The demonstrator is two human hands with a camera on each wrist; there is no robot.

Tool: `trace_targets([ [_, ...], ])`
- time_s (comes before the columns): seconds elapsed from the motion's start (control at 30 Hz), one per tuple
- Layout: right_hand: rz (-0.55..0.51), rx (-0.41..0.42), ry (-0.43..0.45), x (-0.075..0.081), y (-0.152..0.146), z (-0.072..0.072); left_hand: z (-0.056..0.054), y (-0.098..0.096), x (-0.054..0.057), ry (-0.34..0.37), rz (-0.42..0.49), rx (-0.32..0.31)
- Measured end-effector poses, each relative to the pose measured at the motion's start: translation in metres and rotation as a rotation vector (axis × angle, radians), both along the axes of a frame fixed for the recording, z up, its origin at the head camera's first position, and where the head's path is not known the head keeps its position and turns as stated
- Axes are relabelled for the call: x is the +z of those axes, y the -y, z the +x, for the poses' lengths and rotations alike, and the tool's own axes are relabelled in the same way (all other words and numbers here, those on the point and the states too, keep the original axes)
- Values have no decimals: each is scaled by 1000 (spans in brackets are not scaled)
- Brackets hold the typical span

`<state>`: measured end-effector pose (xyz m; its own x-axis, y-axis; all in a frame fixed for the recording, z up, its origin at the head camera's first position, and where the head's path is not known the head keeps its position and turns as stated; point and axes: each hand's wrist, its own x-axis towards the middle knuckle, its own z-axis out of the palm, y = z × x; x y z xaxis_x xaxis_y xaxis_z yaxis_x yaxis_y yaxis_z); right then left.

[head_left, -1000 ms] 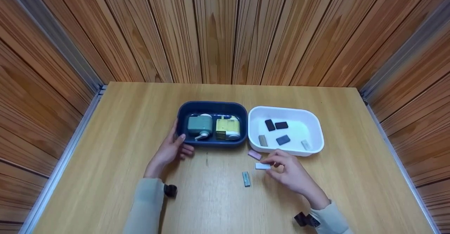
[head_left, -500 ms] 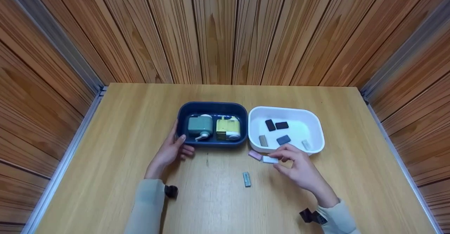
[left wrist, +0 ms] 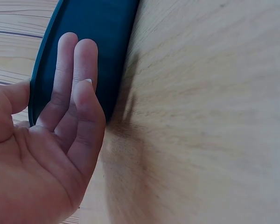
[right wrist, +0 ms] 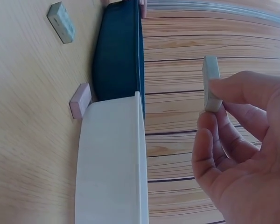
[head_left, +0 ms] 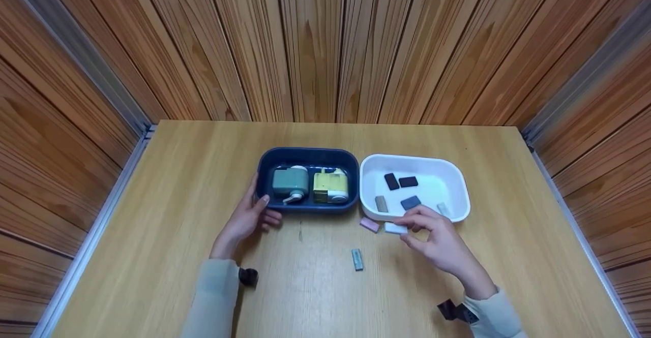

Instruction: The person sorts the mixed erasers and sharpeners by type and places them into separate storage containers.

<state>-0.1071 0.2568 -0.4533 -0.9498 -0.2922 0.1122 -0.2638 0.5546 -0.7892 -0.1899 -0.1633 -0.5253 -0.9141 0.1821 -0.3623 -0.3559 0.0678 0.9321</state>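
My right hand (head_left: 440,239) pinches a white eraser (head_left: 395,228) between thumb and fingers, near the front edge of the white tub (head_left: 441,167). In the right wrist view the eraser (right wrist: 212,84) shows upright in the fingertips, beyond the tub's rim. A pink eraser (head_left: 369,224) lies on the table against the tub's front corner. Nearer to me lies a blue-green eraser (head_left: 357,259). My left hand (head_left: 244,221) holds the front left corner of the navy tub (head_left: 307,152), thumb at the rim; in the left wrist view its fingers (left wrist: 86,56) lie along the outer wall.
Inside the navy tub stand a green crank pencil sharpener (head_left: 290,181) and a yellow one (head_left: 330,184). The white tub holds black erasers (head_left: 408,181), a grey one (head_left: 381,204), a dark blue one (head_left: 410,202) and a pale one (head_left: 443,209). Wood-panelled walls (head_left: 315,48) surround the table (head_left: 300,297).
My right hand has moved right and slightly away from me with the white eraser, past the pink one toward the white tub's front edge. My left hand stays at the navy tub.
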Motion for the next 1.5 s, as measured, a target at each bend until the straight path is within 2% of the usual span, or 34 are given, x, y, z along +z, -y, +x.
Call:
trace_targets([
  [0.3,-3,-11,-17,7,-4,-1,0,0,0,-8,7,-3],
  [0.6,20,13,-107,14,-13,-8,0,0,0,7,20,-9],
  [0.7,21,13,-122,26,-11,-7,1,1,0,9,27,-11],
  [0.83,30,-7,-122,27,-15,-11,1,0,1,1,21,-12],
  [0.93,44,-27,-113,16,-27,-19,1,0,0,-5,14,-9],
  [1.03,42,-39,-95,18,-33,-22,1,0,0,-9,11,-9],
  [1.5,69,-105,-105,23,-61,-22,1,-1,0,-1,12,-3],
])
